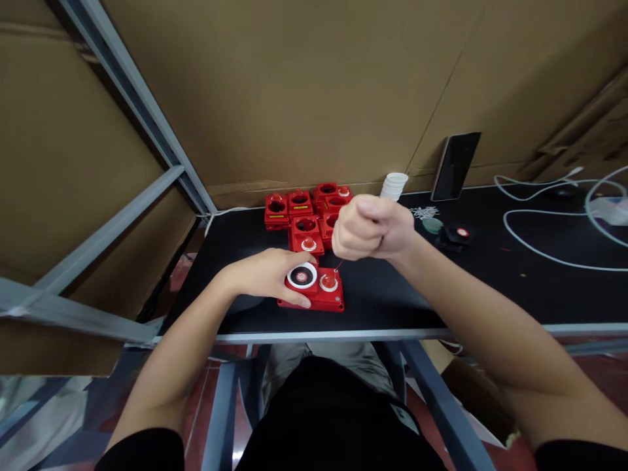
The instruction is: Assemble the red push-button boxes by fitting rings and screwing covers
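A red alarm box point(314, 299) lies near the table's front edge, with a white ring point(301, 276) around a black disc and a small red lamp point(329, 282) beside it. My left hand point(267, 275) grips the box from the left, thumb and fingers curved around the white ring. Above the box's right part, my right hand point(373, 227) is closed in a fist around a screwdriver. Only its thin shaft point(339, 264) shows, slanting down to the box's upper right corner near the lamp; the handle is hidden in the fist.
Several similar red housings point(300, 204) stand grouped behind the box. Farther right are a stack of white rings point(394, 186), loose screws point(424, 212), a green round dish point(432, 226), a black part point(454, 235), a leaning dark panel point(456, 166) and white cable point(540, 212). Cardboard walls enclose the black table.
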Demonstrator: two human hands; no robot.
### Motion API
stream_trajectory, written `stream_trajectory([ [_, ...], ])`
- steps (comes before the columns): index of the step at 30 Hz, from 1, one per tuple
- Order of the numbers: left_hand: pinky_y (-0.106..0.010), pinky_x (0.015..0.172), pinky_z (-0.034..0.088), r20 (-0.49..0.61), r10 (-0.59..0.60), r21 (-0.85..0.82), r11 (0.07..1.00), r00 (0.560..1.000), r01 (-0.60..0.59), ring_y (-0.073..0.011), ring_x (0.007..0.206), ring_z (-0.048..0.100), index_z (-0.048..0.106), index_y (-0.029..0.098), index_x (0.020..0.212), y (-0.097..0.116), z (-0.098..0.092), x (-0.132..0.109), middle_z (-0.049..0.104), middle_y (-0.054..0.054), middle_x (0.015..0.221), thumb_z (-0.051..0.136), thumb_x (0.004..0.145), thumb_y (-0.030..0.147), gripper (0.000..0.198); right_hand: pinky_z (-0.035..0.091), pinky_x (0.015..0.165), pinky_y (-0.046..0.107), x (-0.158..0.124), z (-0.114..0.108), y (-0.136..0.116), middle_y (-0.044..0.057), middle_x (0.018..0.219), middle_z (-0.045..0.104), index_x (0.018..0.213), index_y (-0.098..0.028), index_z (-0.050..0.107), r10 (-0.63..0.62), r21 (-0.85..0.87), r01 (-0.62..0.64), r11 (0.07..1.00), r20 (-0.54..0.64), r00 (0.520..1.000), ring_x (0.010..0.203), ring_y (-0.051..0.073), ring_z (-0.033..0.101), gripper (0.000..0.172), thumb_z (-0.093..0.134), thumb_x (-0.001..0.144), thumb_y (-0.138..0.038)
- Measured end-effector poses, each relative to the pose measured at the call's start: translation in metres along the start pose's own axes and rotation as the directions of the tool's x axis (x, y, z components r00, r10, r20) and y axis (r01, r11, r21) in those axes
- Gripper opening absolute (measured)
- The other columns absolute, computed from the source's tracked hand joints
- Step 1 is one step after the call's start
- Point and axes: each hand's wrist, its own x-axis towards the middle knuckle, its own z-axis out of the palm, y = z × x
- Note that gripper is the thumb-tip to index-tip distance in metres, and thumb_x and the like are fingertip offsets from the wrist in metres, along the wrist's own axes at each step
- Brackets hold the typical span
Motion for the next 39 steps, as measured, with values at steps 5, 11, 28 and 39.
stream_trajectory([
  [5, -0.032, 0.086, 0.054, -0.025, -0.008, 0.014, 1.000, 1.000, 0.008, -0.0297, 0.103, 0.080, 0.069, 0.025, 0.128, -0.002, 0.003, 0.001, 0.083, -0.007, 0.118, 0.089, 0.090, 0.068, 0.061, 0.029, 0.046, 0.024, -0.007, 0.015, 0.005, -0.007, 0.052, 0.040, 0.066, -0.023, 0.050, 0.040, -0.069, -0.041, 0.997, -0.016, 0.999, 0.044, 0.008, 0.032, 0.068, 0.074, 0.105, -0.073],
  [11, -0.034, 0.090, 0.056, -0.032, -0.031, 0.019, 0.999, 0.999, 0.032, -0.0301, 0.105, 0.080, 0.069, 0.024, 0.131, 0.001, 0.002, 0.000, 0.083, -0.009, 0.123, 0.092, 0.089, 0.066, 0.063, 0.054, 0.066, 0.025, -0.005, 0.022, 0.024, -0.003, 0.081, 0.066, 0.090, -0.021, 0.069, -0.198, -0.187, 0.110, 0.976, -0.554, 0.809, 0.070, 0.011, 0.063, 0.056, 0.095, 0.088, -0.071],
  [28, -0.039, 0.084, 0.060, 0.130, -0.066, 0.216, 0.976, 0.989, 0.036, -0.0369, 0.100, 0.084, 0.066, 0.016, 0.131, 0.035, -0.005, 0.024, 0.084, -0.015, 0.117, 0.095, 0.091, 0.049, 0.060, 0.021, 0.050, 0.030, -0.012, 0.022, 0.002, -0.007, 0.049, 0.028, 0.055, -0.024, 0.032, -0.012, -0.018, 0.009, 1.000, -0.167, 0.986, 0.046, 0.009, 0.025, 0.076, 0.061, 0.116, -0.058],
  [39, -0.048, 0.102, 0.066, 0.065, -0.044, 0.043, 0.998, 0.997, 0.041, -0.0396, 0.115, 0.082, 0.066, 0.023, 0.140, 0.013, 0.009, 0.011, 0.083, -0.014, 0.127, 0.098, 0.086, 0.056, 0.071, 0.053, 0.077, 0.030, -0.008, -0.004, -0.015, 0.001, 0.080, 0.065, 0.086, -0.020, 0.062, 0.090, -0.014, -0.094, 0.995, -0.192, 0.977, 0.073, 0.014, 0.061, 0.047, 0.066, 0.117, -0.055],
])
